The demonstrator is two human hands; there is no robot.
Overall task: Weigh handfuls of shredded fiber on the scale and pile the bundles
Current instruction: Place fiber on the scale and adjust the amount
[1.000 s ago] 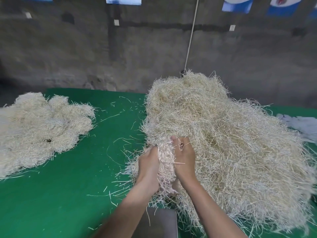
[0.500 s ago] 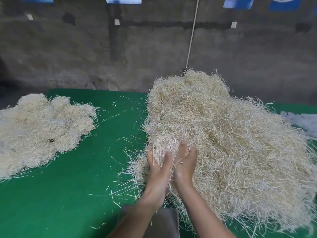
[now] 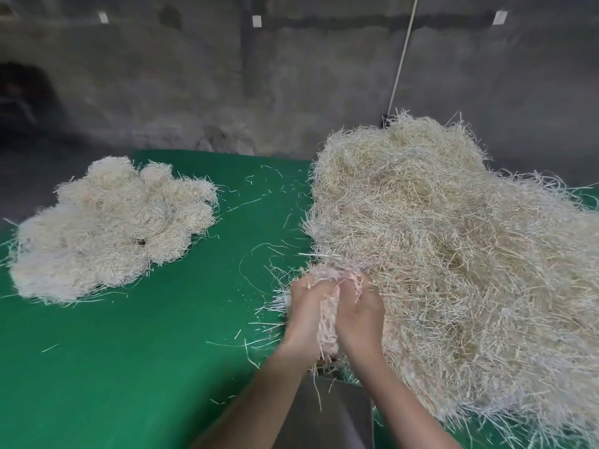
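Fiber handful (image 3: 328, 319) squeezed between left hand (image 3: 304, 315) and right hand (image 3: 361, 315), each grip curled round it

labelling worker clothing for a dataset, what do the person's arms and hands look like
The left forearm and right forearm are bare to the picture's edge: no sleeves in view. The left hand and right hand wear no gloves; no watch, bracelet or ring shows, though blur softens them.

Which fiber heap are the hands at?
The big right heap: the left hand and right hand hold a handful at its edge. The left pile lies apart.
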